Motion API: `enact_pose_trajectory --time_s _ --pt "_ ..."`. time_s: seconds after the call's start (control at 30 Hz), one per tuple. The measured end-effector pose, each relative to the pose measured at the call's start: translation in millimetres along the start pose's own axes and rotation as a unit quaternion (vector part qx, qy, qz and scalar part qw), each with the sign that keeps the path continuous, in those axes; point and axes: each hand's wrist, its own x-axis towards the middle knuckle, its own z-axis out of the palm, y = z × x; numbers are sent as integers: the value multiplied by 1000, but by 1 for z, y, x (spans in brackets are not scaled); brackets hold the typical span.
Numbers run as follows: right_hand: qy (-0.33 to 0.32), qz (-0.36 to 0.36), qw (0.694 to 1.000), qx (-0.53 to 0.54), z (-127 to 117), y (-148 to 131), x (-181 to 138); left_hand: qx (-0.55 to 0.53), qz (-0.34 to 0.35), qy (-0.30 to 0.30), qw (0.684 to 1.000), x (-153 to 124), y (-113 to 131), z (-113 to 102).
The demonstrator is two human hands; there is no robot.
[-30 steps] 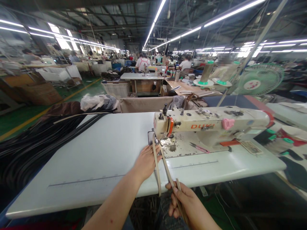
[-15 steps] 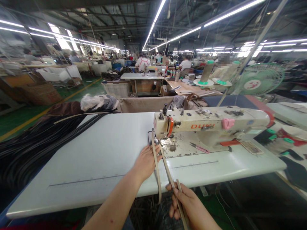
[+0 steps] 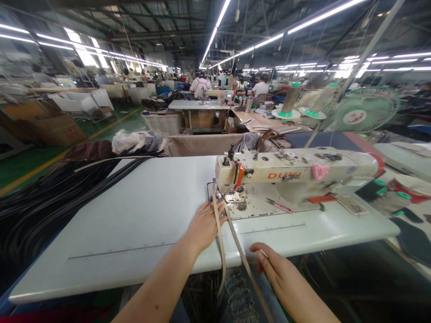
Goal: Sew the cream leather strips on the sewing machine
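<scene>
My left hand [image 3: 205,224] lies flat on the table beside the needle area of the sewing machine [image 3: 303,168], fingers stretched out. One length of beige strip [image 3: 219,237] comes down from the machine head across the back of this hand and hangs over the front edge. Another length of the strip [image 3: 239,244] runs from beside my left fingertips towards my lap. To its right, my right hand [image 3: 269,264] is closed in a pinch, a small pale end showing between thumb and forefinger; most of what it holds is hidden.
Pink-handled thread snips [image 3: 280,206] lie on the machine bed. A heap of black strips [image 3: 50,211] covers the left side. Behind the machine stand thread cones [image 3: 290,101] and a green fan [image 3: 367,110]. Co-workers [image 3: 201,85] sit at tables farther back.
My right hand has moved a little right and up, away from the hanging strip length it was holding. My left hand stays at the needle area.
</scene>
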Motion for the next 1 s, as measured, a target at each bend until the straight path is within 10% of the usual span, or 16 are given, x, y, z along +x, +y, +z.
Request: enact_pose_trajectory --time_s 0.4,0.67,1.0 --pt "63 -23 983 170 10 16 8 10 -5 -5 1000 -1 -2 3" --pt "77 -102 991 24 5 13 17 5 -4 -7 1000 -1 -2 2" --pt "19 -12 999 -30 7 7 9 4 -3 -2 1000 -1 -2 2"
